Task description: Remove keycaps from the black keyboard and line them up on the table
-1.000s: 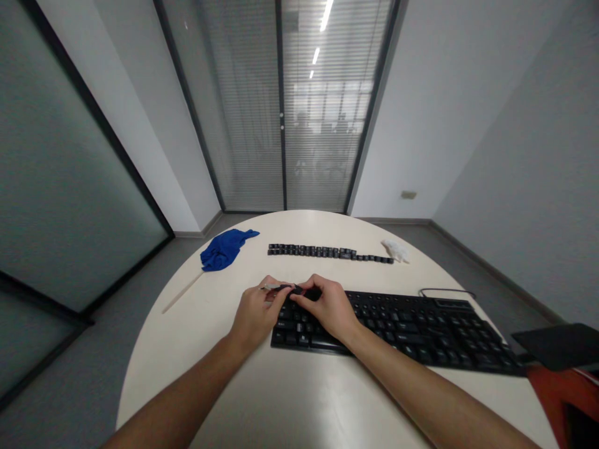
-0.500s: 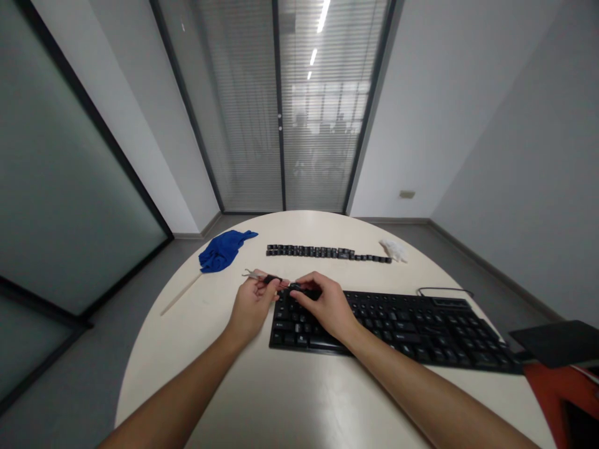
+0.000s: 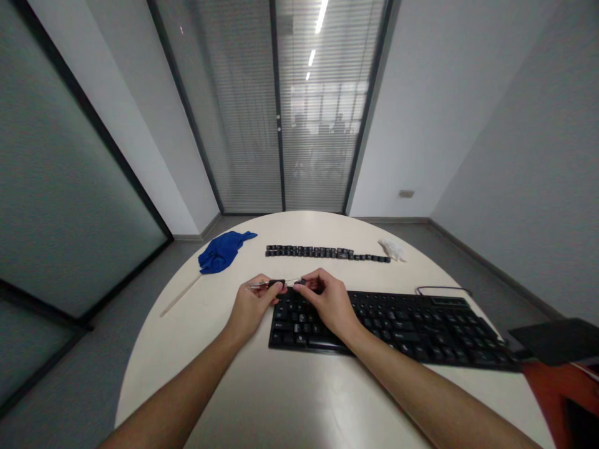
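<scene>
My left hand (image 3: 249, 302) is closed around a keycap puller (image 3: 277, 283) with a dark middle grip and thin metal ends. It is held level above the upper left corner of a black keyboard (image 3: 397, 324). One metal end points left past my fingers; thin wire runs from the other toward my right hand. My right hand (image 3: 330, 299) pinches a small black keycap (image 3: 300, 282) at that wire end. Whether the wire is still hooked round the keycap is too small to make out.
Loose black keycaps (image 3: 309, 252) lie in rows across the round white table (image 3: 262, 399). A blue cloth (image 3: 222, 252) with a wooden stick (image 3: 181, 295) lies left. Crumpled white material (image 3: 393, 250) sits at the back right. A cable (image 3: 442, 289) curls behind the keyboard.
The puller has turned from slanting to nearly level, and its left end looks thinner now. My right fingertips have shifted slightly right, with the keycap more visible between them.
</scene>
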{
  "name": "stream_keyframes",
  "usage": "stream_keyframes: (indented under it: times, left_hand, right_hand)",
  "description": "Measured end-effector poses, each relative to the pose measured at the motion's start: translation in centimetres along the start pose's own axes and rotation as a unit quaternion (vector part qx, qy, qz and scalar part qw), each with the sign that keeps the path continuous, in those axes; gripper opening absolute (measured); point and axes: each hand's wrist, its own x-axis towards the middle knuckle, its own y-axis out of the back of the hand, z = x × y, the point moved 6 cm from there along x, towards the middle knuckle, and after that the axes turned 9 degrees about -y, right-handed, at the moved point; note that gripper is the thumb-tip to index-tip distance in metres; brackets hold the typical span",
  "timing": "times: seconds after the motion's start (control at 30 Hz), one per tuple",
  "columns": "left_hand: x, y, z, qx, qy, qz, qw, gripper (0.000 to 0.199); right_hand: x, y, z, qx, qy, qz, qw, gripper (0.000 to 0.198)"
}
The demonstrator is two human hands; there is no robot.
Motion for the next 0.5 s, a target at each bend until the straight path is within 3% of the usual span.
stream_keyframes:
  times: [0.27, 0.5]
  left_hand:
    - [-0.3, -0.5, 0.5, 0.002, -0.018, -0.002, 1.0, 0.027]
    - [0.1, -0.6, -0.9, -0.07, 0.007, -0.009, 0.998, 0.029]
  right_hand:
    - [0.1, 0.2, 0.1, 0.018, 0.003, 0.021, 1.0, 0.031]
    - [0.1, -0.4, 0.0, 0.055, 0.018, -0.021, 0.998, 0.029]
